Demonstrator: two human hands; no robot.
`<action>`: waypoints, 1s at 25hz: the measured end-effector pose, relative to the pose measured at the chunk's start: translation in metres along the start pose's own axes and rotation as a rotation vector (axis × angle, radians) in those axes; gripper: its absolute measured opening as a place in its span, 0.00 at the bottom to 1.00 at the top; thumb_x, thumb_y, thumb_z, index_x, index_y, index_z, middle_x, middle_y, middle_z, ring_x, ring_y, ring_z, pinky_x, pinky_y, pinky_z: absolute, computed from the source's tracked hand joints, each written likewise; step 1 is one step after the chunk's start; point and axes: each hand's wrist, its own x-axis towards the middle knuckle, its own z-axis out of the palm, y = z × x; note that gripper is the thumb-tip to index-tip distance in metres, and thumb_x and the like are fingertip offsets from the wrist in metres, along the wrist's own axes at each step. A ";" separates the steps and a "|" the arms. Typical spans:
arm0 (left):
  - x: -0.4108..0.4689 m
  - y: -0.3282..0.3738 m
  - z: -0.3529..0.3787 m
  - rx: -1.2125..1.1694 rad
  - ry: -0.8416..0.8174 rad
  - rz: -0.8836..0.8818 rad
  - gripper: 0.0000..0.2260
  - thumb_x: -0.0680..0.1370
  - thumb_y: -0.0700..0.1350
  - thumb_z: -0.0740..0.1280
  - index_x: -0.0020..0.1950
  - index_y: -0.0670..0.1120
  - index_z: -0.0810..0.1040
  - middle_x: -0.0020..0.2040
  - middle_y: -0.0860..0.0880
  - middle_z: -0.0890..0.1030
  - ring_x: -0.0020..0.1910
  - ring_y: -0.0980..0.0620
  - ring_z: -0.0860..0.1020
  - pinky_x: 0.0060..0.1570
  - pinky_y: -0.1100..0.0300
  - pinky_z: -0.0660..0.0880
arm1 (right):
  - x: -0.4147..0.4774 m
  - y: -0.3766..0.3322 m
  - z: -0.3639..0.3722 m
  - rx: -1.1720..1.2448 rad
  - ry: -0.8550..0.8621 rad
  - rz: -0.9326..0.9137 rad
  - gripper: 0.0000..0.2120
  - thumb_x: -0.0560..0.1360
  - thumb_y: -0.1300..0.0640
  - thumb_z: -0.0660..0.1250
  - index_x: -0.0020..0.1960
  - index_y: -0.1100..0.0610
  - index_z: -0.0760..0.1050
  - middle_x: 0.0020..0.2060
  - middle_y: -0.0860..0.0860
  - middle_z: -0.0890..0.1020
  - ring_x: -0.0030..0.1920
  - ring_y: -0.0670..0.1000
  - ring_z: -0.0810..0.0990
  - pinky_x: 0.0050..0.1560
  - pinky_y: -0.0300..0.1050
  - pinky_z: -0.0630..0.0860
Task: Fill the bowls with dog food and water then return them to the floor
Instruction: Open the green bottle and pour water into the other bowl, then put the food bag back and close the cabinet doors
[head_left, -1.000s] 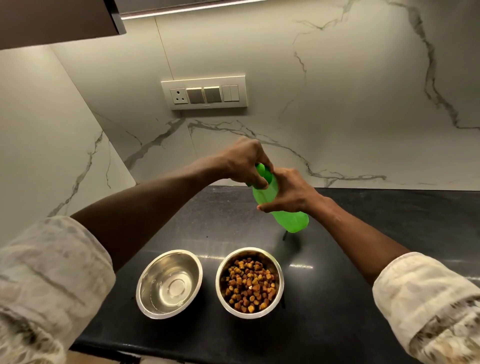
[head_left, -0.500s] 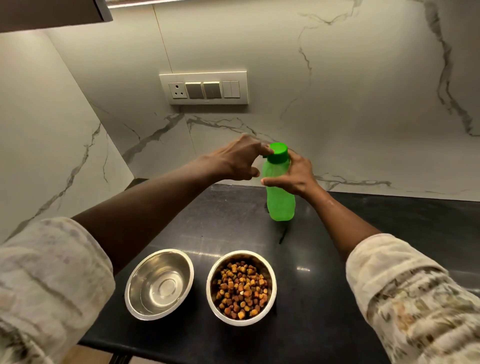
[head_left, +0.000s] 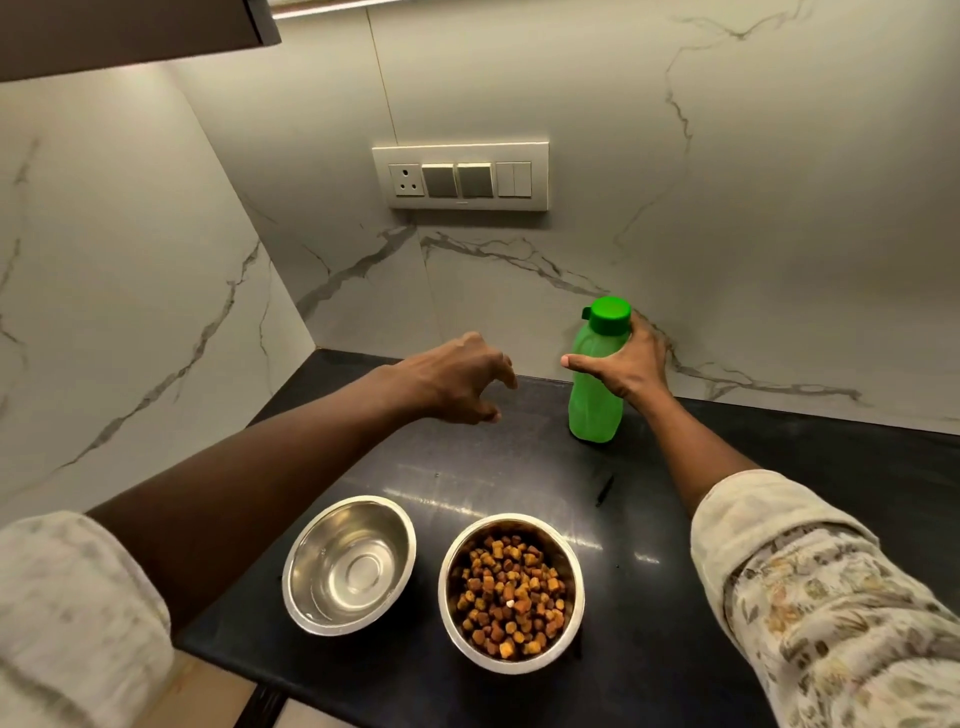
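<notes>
Two steel bowls stand side by side near the front of the black counter (head_left: 831, 457). The left bowl (head_left: 291, 592) holds what looks like clear water. The right bowl (head_left: 445, 608) is full of brown dog food (head_left: 509, 597). Behind them, close to the marble back wall, a green bottle (head_left: 592, 415) stands upright on the counter with its cap on. My right hand (head_left: 623, 364) wraps around its upper half, thumb across the front. My left hand (head_left: 457, 376) hovers left of the bottle with nothing in it, fingers loosely curled.
A switch panel (head_left: 460, 176) is set in the back wall above the counter. Marble walls close off the left side and the back. A dark overhead cabinet (head_left: 130, 31) hangs at the top left. A small dark sliver (head_left: 604, 491) lies on the counter right of the bowls.
The bottle went from tilted in both hands to upright on the counter near the wall. My left hand has come off the cap and drawn back to the left.
</notes>
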 end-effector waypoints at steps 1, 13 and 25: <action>-0.003 -0.002 0.001 -0.003 -0.001 -0.002 0.23 0.76 0.48 0.77 0.70 0.45 0.79 0.71 0.41 0.78 0.67 0.44 0.79 0.66 0.47 0.78 | -0.001 0.000 0.001 0.005 -0.004 -0.001 0.49 0.53 0.40 0.88 0.69 0.54 0.75 0.63 0.53 0.82 0.65 0.57 0.79 0.67 0.55 0.78; -0.057 0.010 -0.022 0.076 0.040 0.042 0.25 0.77 0.49 0.75 0.73 0.45 0.76 0.74 0.40 0.75 0.66 0.41 0.79 0.63 0.43 0.79 | -0.067 -0.036 -0.048 -0.223 0.008 0.040 0.57 0.62 0.36 0.84 0.81 0.56 0.62 0.76 0.59 0.71 0.75 0.63 0.69 0.73 0.57 0.68; -0.190 0.037 -0.051 0.136 0.260 0.224 0.31 0.75 0.55 0.75 0.77 0.51 0.73 0.79 0.47 0.70 0.71 0.43 0.76 0.65 0.43 0.77 | -0.256 -0.188 -0.072 -0.317 0.178 -0.282 0.49 0.66 0.42 0.84 0.77 0.61 0.67 0.72 0.60 0.76 0.70 0.60 0.76 0.69 0.50 0.72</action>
